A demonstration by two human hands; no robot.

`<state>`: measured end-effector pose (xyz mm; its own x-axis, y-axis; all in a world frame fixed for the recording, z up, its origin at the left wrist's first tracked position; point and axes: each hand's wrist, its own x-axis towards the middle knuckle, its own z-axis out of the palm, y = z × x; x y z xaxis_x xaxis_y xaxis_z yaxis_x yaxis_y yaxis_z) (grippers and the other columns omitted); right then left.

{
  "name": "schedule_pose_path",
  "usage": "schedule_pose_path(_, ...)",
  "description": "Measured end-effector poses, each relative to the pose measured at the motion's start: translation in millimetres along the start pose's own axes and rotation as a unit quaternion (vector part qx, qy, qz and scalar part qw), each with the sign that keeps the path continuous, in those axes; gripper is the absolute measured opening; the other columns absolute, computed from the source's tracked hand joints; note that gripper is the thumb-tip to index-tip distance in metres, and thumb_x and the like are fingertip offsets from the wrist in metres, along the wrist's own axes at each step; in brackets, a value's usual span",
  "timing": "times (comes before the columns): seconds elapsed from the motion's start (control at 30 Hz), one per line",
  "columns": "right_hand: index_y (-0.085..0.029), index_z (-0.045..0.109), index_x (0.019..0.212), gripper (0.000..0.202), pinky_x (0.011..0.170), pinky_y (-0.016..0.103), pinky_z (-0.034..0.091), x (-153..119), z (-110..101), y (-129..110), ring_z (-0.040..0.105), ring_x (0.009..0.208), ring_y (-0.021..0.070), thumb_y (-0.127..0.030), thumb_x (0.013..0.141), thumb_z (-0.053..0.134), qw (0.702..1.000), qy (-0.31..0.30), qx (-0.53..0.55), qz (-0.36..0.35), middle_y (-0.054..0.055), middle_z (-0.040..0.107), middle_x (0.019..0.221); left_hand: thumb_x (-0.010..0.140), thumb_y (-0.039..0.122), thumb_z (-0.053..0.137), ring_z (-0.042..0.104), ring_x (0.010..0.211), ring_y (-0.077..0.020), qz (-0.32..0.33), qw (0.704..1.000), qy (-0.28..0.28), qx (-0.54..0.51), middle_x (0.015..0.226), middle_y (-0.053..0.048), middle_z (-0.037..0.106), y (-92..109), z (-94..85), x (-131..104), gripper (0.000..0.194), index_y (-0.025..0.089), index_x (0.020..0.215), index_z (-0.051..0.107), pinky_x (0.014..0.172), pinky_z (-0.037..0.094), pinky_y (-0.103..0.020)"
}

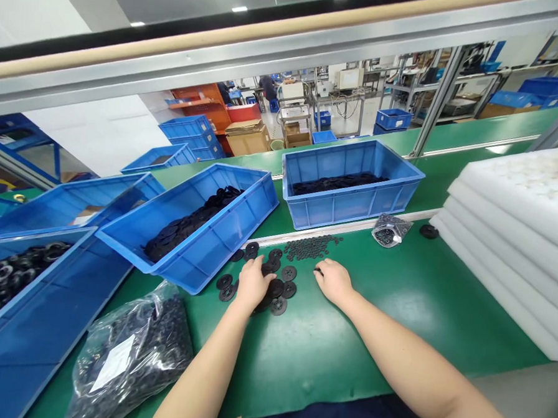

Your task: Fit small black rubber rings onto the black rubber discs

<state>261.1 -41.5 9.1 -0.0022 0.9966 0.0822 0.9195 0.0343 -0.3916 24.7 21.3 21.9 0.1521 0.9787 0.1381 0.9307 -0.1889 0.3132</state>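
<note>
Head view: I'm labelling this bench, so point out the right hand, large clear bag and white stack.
Right hand (335, 282): head view, back of the hand.
Large clear bag (149, 344): head view, plastic near its middle.
White stack (511, 246): head view, side of its layers.

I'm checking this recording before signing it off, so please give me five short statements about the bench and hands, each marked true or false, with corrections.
1. The left hand is at the loose black discs. True.
2. The right hand is inside a blue bin. False: the right hand is over the green table, with a dark piece at its fingers.
3. The large clear bag bears a white label. True.
4. The white foam stack stands left of both hands. False: it stands to their right.
5. Many small dark parts lie spread beyond the hands. True.
</note>
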Motion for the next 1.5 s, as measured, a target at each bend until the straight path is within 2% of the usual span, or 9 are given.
schedule_pose_path(0.2, -0.020, 0.068, 0.100, 0.015, 0.087, 0.028, 0.047, 2, 8, 4, 0.063, 0.095, 0.0180, -0.021, 0.095, 0.053, 0.996, 0.044, 0.075, -0.031, 0.006, 0.068, 0.100, 0.076, 0.028, 0.064, 0.069, 0.082, -0.0250, -0.092, 0.957, 0.043, -0.271, 0.086, -0.006, 0.067, 14, -6.9, 2, 0.032, 0.019, 0.106, 0.056, 0.076, 0.054, -0.041)
schedule_pose_path(0.33, -0.018, 0.067, 0.101, 0.015, 0.088, 0.029, 0.048, -7, 13, 2, 0.061, 0.094, 0.0181, -0.022, 0.096, 0.054, 0.978, 0.116, 0.153, -0.089, 0.007, 0.067, 0.097, 0.071, 0.041, 0.070, 0.068, 0.064, -0.0178, -0.114, 0.813, -0.062, -0.568, 0.081, -0.004, 0.067, 55, 15.8, -5, 0.043, 0.016, 0.102, 0.054, 0.059, 0.053, -0.030)
schedule_pose_path(0.5, -0.019, 0.069, 0.101, 0.018, 0.088, 0.029, 0.049, -17, 13, -5, 0.059, 0.094, 0.0183, -0.023, 0.097, 0.051, 0.968, 0.159, 0.154, -0.120, 0.007, 0.065, 0.096, 0.067, 0.046, 0.078, 0.067, 0.072, -0.0171, -0.115, 0.686, -0.145, -0.704, 0.085, -0.006, 0.070, 86, 36.7, -23, 0.047, 0.013, 0.097, 0.063, 0.069, 0.060, -0.036)
schedule_pose_path(0.73, -0.021, 0.073, 0.093, 0.029, 0.082, 0.033, 0.052, -26, 19, -16, 0.062, 0.087, 0.0200, -0.027, 0.098, 0.044, 0.964, 0.151, 0.156, -0.157, 0.008, 0.065, 0.088, 0.055, 0.043, 0.090, 0.067, 0.070, -0.0156, -0.128, 0.640, -0.160, -0.740, 0.078, -0.006, 0.069, 77, 28.1, -47, 0.053, 0.010, 0.090, 0.066, 0.072, 0.060, -0.034)
schedule_pose_path(0.9, -0.023, 0.072, 0.103, 0.034, 0.074, 0.032, 0.056, -16, 29, 3, 0.065, 0.081, 0.0207, -0.046, 0.095, 0.049, 0.955, 0.153, 0.201, -0.155, 0.008, 0.068, 0.093, 0.047, 0.041, 0.093, 0.069, 0.065, -0.0165, -0.139, 0.617, -0.149, -0.760, 0.074, -0.006, 0.068, 66, 31.8, -35, 0.058, 0.008, 0.084, 0.063, 0.069, 0.059, -0.032)
schedule_pose_path(1.07, -0.017, 0.068, 0.113, 0.053, 0.091, 0.048, 0.052, 12, 29, 47, 0.063, 0.099, 0.0326, -0.057, 0.089, 0.042, 0.972, 0.212, 0.041, -0.087, 0.016, 0.066, 0.107, 0.063, 0.041, 0.083, 0.072, 0.069, -0.0213, -0.148, 0.668, -0.033, -0.729, 0.076, -0.008, 0.069, 59, 25.9, -23, 0.045, 0.013, 0.087, 0.057, 0.066, 0.057, -0.032)
schedule_pose_path(1.3, -0.022, 0.072, 0.110, 0.058, 0.074, 0.052, 0.052, 29, 35, 70, 0.062, 0.095, 0.0378, -0.056, 0.089, 0.031, 0.983, 0.155, -0.085, -0.044, 0.019, 0.065, 0.107, 0.074, 0.014, 0.063, 0.063, 0.075, -0.0189, -0.087, 0.865, 0.137, -0.474, 0.078, -0.005, 0.065, 47, 28.6, -24, 0.012, 0.022, 0.080, 0.058, 0.072, 0.050, -0.033)
schedule_pose_path(1.4, -0.020, 0.070, 0.113, 0.058, 0.073, 0.051, 0.052, 30, 35, 69, 0.063, 0.092, 0.0378, -0.056, 0.089, 0.031, 0.984, 0.155, -0.080, -0.041, 0.018, 0.067, 0.101, 0.074, 0.006, 0.055, 0.059, 0.089, -0.0228, -0.043, 0.923, 0.148, -0.352, 0.094, -0.010, 0.064, 45, 26.7, -27, 0.026, 0.021, 0.095, 0.060, 0.081, 0.047, -0.036)
schedule_pose_path(1.5, -0.017, 0.069, 0.115, 0.057, 0.072, 0.050, 0.053, 32, 31, 69, 0.064, 0.090, 0.0374, -0.054, 0.089, 0.034, 0.987, 0.138, -0.080, -0.029, 0.018, 0.067, 0.097, 0.081, 0.009, 0.047, 0.055, 0.098, -0.0265, -0.034, 0.972, 0.094, -0.212, 0.101, -0.013, 0.061, 47, 25.0, -28, 0.029, 0.019, 0.102, 0.063, 0.085, 0.046, -0.040)
